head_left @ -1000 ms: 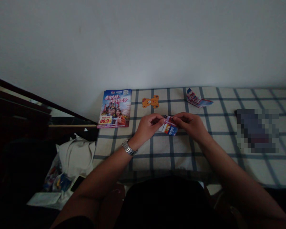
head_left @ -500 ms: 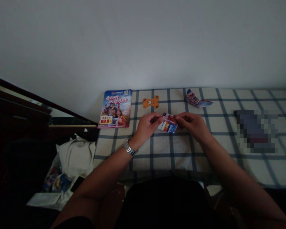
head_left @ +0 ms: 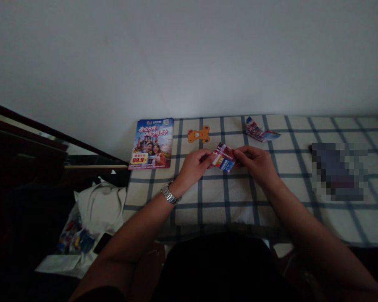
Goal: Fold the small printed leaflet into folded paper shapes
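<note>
Between my two hands, just above the checked cloth, is a small folded flyer (head_left: 225, 160) with blue, red and white print. My left hand (head_left: 195, 165), with a metal watch on its wrist, pinches the flyer's left edge. The thumb and fingers of my right hand (head_left: 255, 162) grip its upper right side. Beyond my right hand, a second folded flyer (head_left: 261, 131) stands partly opened on the cloth. A stack of flat printed flyers (head_left: 153, 144) lies to the left. An orange bear cutout (head_left: 198, 134) lies beyond my left hand.
The checked cloth (head_left: 239, 197) covers a long surface against a pale wall (head_left: 208, 58). A blurred-out dark object (head_left: 337, 172) lies at right. Below on the left are a white bag (head_left: 101, 205), a dark phone-like thing (head_left: 103, 243) and a dark wooden rail (head_left: 59, 132).
The folded flyer has turned a little in my fingers, and more of its printed face shows. Both hands have stayed nearly in place.
</note>
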